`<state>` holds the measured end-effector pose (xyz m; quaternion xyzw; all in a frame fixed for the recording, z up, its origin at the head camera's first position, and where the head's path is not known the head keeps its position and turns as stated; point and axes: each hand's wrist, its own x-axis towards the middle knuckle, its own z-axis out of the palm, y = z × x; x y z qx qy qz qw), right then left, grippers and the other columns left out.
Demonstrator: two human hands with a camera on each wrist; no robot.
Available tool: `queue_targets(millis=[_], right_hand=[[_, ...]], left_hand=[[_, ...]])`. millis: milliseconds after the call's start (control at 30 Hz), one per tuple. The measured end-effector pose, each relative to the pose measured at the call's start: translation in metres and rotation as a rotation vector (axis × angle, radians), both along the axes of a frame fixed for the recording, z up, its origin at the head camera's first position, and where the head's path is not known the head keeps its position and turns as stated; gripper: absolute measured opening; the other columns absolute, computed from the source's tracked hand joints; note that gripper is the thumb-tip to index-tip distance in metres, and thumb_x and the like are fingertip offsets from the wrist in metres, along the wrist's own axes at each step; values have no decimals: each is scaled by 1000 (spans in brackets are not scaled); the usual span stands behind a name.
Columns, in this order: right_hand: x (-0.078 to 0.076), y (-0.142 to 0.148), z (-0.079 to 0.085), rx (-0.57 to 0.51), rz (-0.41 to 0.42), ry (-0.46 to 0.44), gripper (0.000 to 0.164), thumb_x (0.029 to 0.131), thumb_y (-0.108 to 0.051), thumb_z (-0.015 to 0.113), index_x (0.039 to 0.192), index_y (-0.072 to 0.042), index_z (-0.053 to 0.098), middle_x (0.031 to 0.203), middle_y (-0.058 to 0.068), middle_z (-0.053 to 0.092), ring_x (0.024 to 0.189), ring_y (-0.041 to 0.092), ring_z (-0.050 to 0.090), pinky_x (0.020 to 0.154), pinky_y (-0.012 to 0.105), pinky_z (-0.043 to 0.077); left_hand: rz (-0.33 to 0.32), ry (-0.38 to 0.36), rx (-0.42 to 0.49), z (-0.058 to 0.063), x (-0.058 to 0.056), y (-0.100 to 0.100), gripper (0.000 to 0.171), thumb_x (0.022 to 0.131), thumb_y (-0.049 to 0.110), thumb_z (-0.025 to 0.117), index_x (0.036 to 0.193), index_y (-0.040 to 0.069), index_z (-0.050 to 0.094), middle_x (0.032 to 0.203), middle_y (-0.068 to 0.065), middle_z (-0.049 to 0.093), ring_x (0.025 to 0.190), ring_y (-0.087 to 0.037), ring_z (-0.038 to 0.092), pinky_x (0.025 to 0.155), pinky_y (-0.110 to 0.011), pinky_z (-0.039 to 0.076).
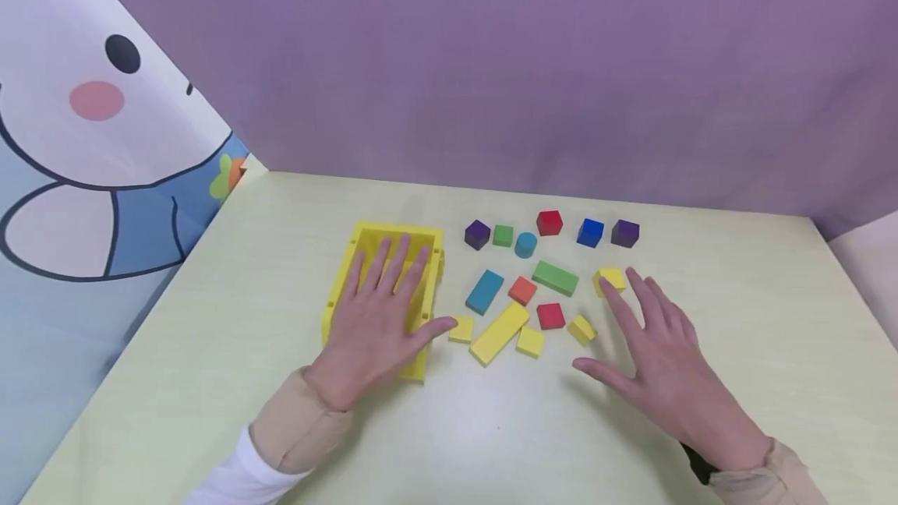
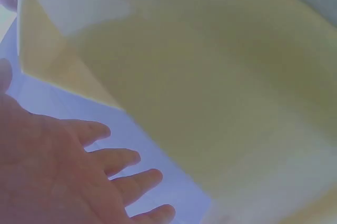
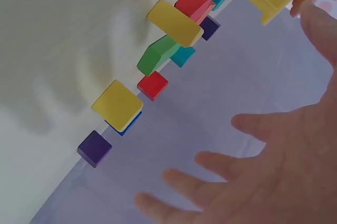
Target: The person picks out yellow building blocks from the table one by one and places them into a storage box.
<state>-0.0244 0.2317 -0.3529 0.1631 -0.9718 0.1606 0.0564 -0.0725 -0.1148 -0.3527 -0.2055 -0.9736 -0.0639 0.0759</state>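
A yellow open box (image 1: pixel 433 240) stands left of centre on the table. My left hand (image 1: pixel 372 326) is spread flat above it, fingers straight and holding nothing; its thumb tip overlaps a yellow cube (image 1: pixel 461 330) in the head view. The palm of that hand (image 2: pixel 52 166) faces a pale, blurred surface in the left wrist view. My right hand (image 1: pixel 659 365) hovers right of the blocks, fingers apart and nothing in its grasp. Nearest its index fingertip is another yellow cube (image 1: pixel 609 280), and near the thumb lies a small yellow block (image 1: pixel 581 330).
Loose blocks are scattered right of the box: a long yellow block (image 1: pixel 500 333), a green block (image 1: pixel 555 277), a teal block (image 1: pixel 484 291), a blue cube (image 1: pixel 591 233), a purple cube (image 1: pixel 625 234) and several others. Behind the table (image 1: pixel 477 443) hangs a purple cloth (image 1: pixel 533 76).
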Motion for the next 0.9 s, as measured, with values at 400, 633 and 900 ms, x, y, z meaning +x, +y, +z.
queue_targets(millis=[400,633,900], right_hand=[[-2,-3,-7,58,131,31,93,83,-32,80,157,-10,29,158,19,27,131,41,39,98,61,44],[-5,-5,-9,111,160,-2,84,81,-23,82,152,-6,38,154,18,36,129,38,46,91,51,52],[-5,-3,-12,146,204,-42,78,82,-18,81,149,-6,43,150,14,44,129,32,48,93,47,52]], left_hand=[[66,-130,77,14,-2,-17,86,95,69,40,160,18,17,167,-10,9,154,-31,0,121,-53,0],[102,-180,117,17,-8,-31,87,96,69,37,161,16,13,167,-12,4,154,-33,-3,121,-54,1],[121,-256,183,17,-16,-36,90,97,67,35,160,10,7,166,-19,-1,153,-38,-2,121,-55,5]])
